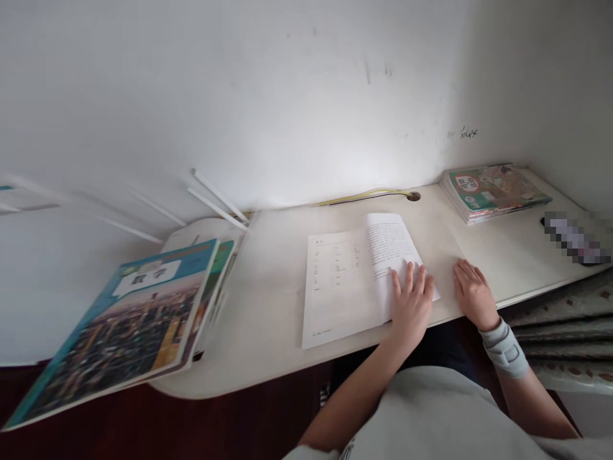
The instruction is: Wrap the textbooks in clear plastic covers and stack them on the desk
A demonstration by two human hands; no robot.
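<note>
An open book with white printed pages lies on the white desk in front of me. Its right-hand page curls up along the middle. My left hand rests on the lower part of that page, fingers spread and pointing away from me. To the right of the book, my right hand lies flat on the desktop near the front edge, apart from the book and holding nothing. A grey wrap goes around my right wrist.
Several books are stacked at the back right, with a blurred-out dark object nearer. On the left, a textbook with a city cover lies over other books. Yellow and black cables run along the wall into a round hole.
</note>
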